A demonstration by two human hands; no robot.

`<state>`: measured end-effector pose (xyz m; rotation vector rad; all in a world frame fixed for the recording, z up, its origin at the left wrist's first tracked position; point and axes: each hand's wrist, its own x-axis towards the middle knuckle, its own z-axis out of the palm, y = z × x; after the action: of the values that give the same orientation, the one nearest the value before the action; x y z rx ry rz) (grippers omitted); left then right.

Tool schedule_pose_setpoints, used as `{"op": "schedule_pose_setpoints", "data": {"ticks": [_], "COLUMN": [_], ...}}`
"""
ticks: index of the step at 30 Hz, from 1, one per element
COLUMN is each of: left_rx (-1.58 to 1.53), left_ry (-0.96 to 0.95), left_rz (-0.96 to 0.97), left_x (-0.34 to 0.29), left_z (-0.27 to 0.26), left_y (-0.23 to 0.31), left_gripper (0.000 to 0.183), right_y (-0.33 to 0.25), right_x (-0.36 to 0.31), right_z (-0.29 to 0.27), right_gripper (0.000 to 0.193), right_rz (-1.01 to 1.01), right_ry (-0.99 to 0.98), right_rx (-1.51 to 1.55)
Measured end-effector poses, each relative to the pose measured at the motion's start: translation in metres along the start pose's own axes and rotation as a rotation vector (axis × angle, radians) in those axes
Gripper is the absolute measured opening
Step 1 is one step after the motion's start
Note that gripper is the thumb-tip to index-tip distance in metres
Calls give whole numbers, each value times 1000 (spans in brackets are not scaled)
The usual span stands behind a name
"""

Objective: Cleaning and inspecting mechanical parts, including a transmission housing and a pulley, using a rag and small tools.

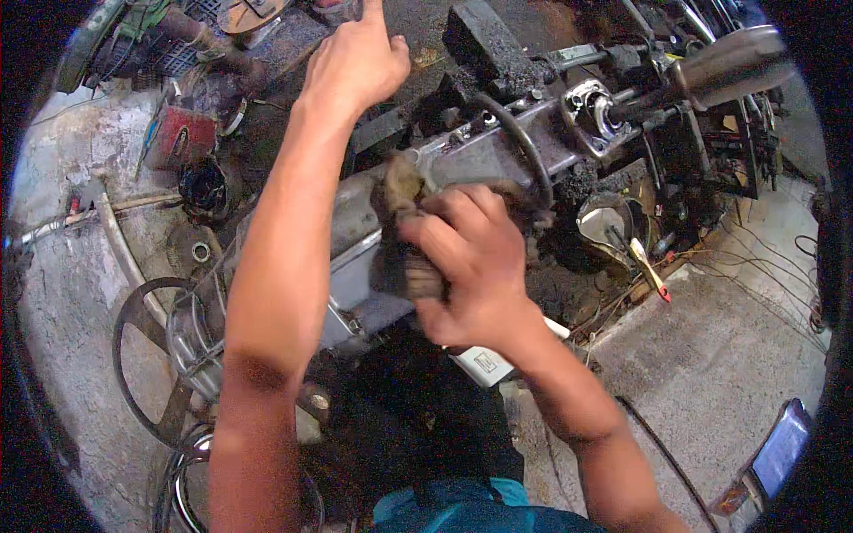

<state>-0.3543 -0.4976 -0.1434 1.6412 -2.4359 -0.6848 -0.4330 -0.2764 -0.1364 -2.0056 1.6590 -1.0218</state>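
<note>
My left hand [360,67] is stretched far out at the top edge. One finger points straight ahead and the thumb stands apart, with nothing seen in it; the fingertip is cut off by the picture's edge. My right hand [480,262] is closed round a dirty brown rag-like bundle [404,186], blurred by motion, so its exact kind is unclear. That bundle is against the long metal bed [355,271] of a lathe-like machine, which runs from lower left to upper right. Part of the bed is hidden behind my left forearm and right hand.
A curved black hose [524,147] arches over the bed. Right of it are a paintbrush [653,271] in a round pan [604,222] and a large grey cylinder [737,64]. At left stand a handwheel [124,355] and a red container [182,138]. A white box [484,366] lies below my right wrist.
</note>
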Motion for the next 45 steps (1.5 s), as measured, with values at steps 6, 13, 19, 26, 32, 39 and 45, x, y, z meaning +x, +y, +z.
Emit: {"op": "schedule_pose_setpoints", "data": {"ticks": [6,13,19,26,32,39,45], "left_rx": [-7,-19,-3,-4,96,-6,-105], "left_ry": [-23,6,-65,4,-79,-8,130], "left_rz": [-10,-31,-41,16,-49,-58,47], "left_x": [2,-1,2,-8,-1,-4,-9], "left_z": [1,-7,-2,-10,1,-7,-14], "left_y": [2,-9,0,-8,-9,-10,13], "left_gripper": [78,80,80,81,82,78,73], "right_y": [-3,25,-3,14,18,24,0], "right_x": [-13,-38,-52,-23,-81,-47,-24], "right_z": [1,-13,21,16,-7,-1,-38], "right_gripper": [35,25,23,29,21,48,43], "right_rz": [32,218,322,-40,329,94,278], "right_ry": [159,322,542,333,464,293,206], "right_rx": [214,493,441,58,96,-122,-82]}}
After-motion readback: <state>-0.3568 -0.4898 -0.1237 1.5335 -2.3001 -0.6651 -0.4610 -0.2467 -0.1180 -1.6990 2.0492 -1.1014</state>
